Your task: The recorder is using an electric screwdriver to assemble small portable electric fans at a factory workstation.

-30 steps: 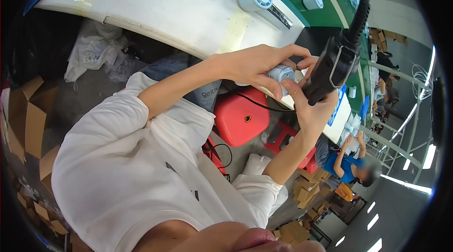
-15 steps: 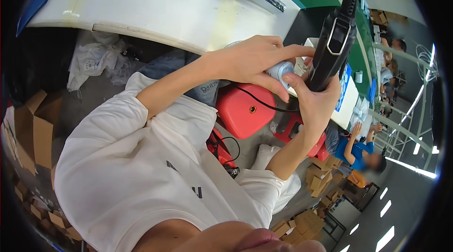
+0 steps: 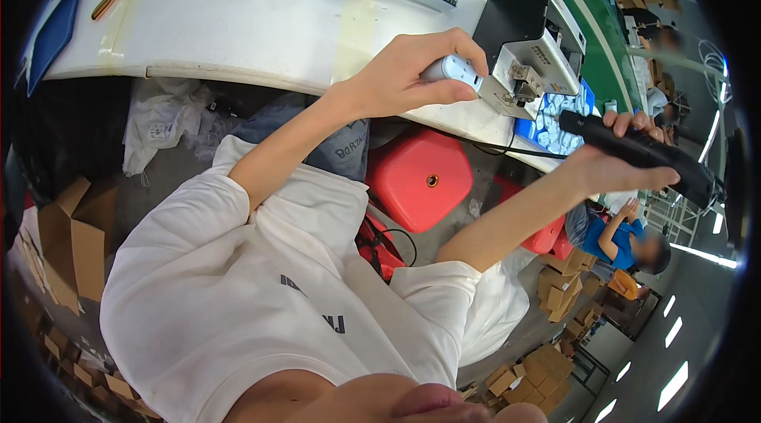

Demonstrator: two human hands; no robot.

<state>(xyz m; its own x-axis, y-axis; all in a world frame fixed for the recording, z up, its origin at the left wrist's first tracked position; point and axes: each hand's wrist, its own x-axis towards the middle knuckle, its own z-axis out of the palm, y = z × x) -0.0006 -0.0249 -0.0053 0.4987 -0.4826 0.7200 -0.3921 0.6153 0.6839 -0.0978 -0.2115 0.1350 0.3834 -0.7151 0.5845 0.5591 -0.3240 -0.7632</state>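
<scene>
White cylinder part (image 3: 449, 68) in my left grip (image 3: 404, 78), black tool (image 3: 642, 152) in my right grip (image 3: 614, 161), white counter (image 3: 238, 26) w/ green strip, red stool (image 3: 416, 177), blue tray (image 3: 547, 126), my white tee.

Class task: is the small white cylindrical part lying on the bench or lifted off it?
Lifted. The left hand grips the small white cylindrical part above the white workbench, against the black-and-white box machine.

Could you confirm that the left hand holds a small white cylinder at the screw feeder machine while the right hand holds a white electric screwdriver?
Not quite: the head view shows the electric screwdriver in the right hand is black, not white. The left hand does hold the small white cylinder at the screw feeder machine.
</scene>
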